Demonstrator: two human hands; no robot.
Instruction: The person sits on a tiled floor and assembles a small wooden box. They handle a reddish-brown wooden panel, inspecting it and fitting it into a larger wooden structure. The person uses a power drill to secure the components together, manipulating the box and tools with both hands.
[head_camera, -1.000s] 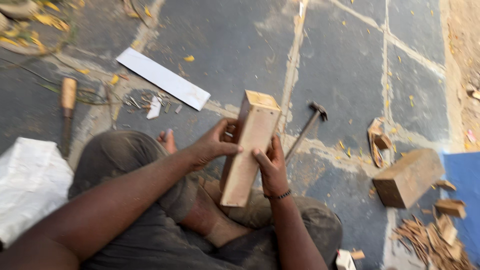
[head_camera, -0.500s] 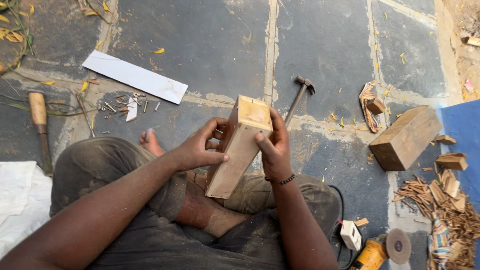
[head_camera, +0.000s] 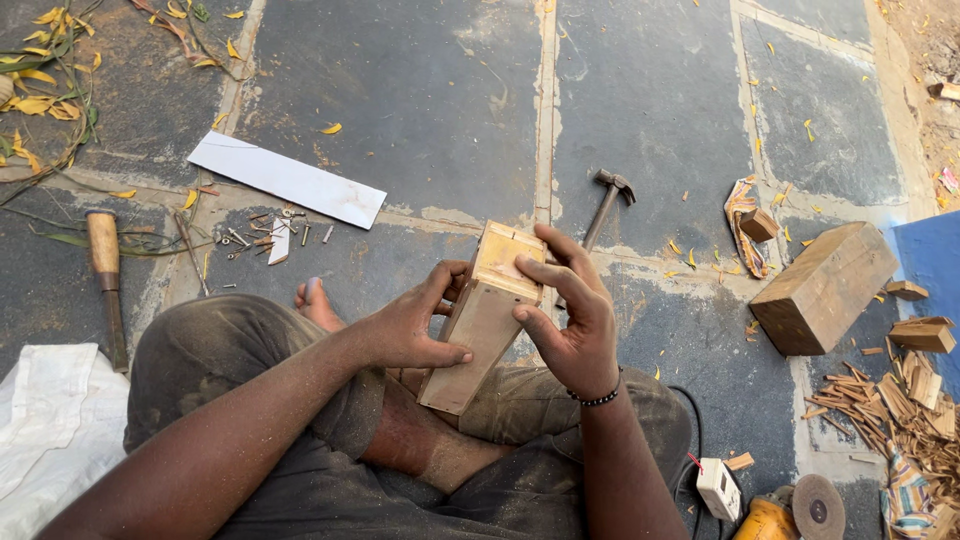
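Gripped between both hands (head_camera: 480, 325), wooden box (head_camera: 478, 320) tilts over lap.

Centre: wooden box (head_camera: 483, 320) tilted over the lap, left hand (head_camera: 412, 325) on its left side, right hand (head_camera: 570, 315) on its right.
Beyond the box: hammer (head_camera: 607, 203) on the paving.
Far left: chisel (head_camera: 105, 280); flat strip (head_camera: 287, 179) behind scattered nails (head_camera: 262, 238).
Right: wood block (head_camera: 823, 287), offcuts (head_camera: 905, 390) beside it.
Bottom right: grinder (head_camera: 790, 512).
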